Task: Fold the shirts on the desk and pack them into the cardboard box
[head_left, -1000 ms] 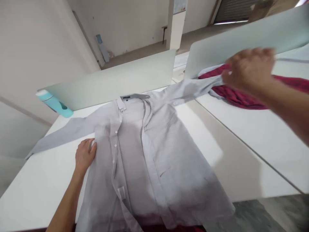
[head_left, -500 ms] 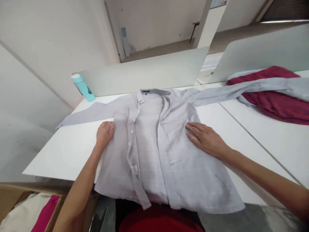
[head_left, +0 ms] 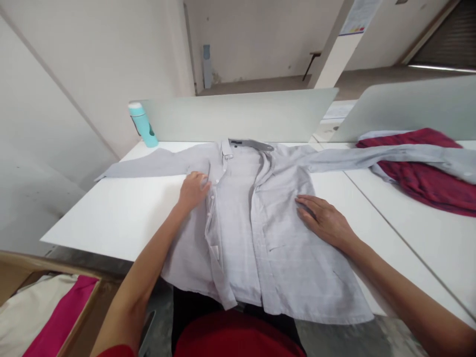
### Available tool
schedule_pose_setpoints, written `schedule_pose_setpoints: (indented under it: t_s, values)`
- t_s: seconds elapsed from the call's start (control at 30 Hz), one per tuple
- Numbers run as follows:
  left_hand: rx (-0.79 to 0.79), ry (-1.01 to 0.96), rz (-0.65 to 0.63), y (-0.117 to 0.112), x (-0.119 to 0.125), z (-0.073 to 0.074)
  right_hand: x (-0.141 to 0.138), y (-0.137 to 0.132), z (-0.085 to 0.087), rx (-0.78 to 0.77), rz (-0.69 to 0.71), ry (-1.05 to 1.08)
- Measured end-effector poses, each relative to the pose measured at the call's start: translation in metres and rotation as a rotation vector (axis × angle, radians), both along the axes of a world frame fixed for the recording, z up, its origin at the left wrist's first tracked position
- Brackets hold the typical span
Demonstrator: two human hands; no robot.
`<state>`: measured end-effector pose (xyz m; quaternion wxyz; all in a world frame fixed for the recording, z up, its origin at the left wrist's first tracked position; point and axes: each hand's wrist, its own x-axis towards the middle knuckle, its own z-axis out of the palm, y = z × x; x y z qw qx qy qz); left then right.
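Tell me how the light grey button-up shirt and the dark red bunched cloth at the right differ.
Colour: the light grey button-up shirt is pale; the dark red bunched cloth is deep red.
Pose: the shirt is spread out, front open; the cloth is heaped.
Contact: the left hand and right hand touch the shirt; neither touches the cloth.
Shared: both are fabric, on a white work surface.

Head view. From my head, above and just behind the hem (head_left: 327,316) of the grey shirt (head_left: 238,218), the camera faces forward and down, near the shirt, taking in the partition (head_left: 238,116) beyond its collar (head_left: 253,144).
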<state>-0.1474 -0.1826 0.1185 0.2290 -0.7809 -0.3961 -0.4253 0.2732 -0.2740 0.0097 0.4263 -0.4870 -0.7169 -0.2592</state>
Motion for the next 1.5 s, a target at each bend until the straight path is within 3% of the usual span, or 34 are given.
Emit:
schedule_pose_setpoints:
  t_s: [0.2,0.33,0.47,0.7,0.87,1.0,1.13,1.33,1.5]
  values:
    - [-0.007,0.081,0.009,-0.006,0.024,-0.022,0.002,-0.001,0.0,-0.013,-0.014,0.008]
    - [-0.131,0.128,0.073,-0.017,0.027,-0.023,0.0,0.0,0.011,0.013,-0.047,-0.023]
    - [-0.27,0.068,0.098,-0.028,0.029,-0.017,-0.016,0.015,0.055,0.053,-0.082,0.005]
    - [-0.418,0.143,0.163,-0.04,0.028,-0.011,-0.086,0.093,0.159,-0.201,-0.003,0.188]
    - [-0.438,0.251,0.157,-0.045,0.031,-0.013,-0.132,0.162,0.197,-0.332,0.034,0.369]
    - [-0.439,0.265,0.138,-0.047,0.033,-0.017,-0.159,0.2,0.208,-0.372,-0.032,0.379]
    - [-0.41,0.288,0.106,-0.045,0.034,-0.02,-0.176,0.221,0.211,-0.393,-0.096,0.379]
    - [-0.371,0.244,0.045,-0.045,0.034,-0.022,-0.187,0.231,0.213,-0.432,-0.203,0.388]
    - [-0.309,0.097,0.15,-0.047,0.032,-0.019,-0.193,0.23,0.215,-0.447,-0.232,0.383]
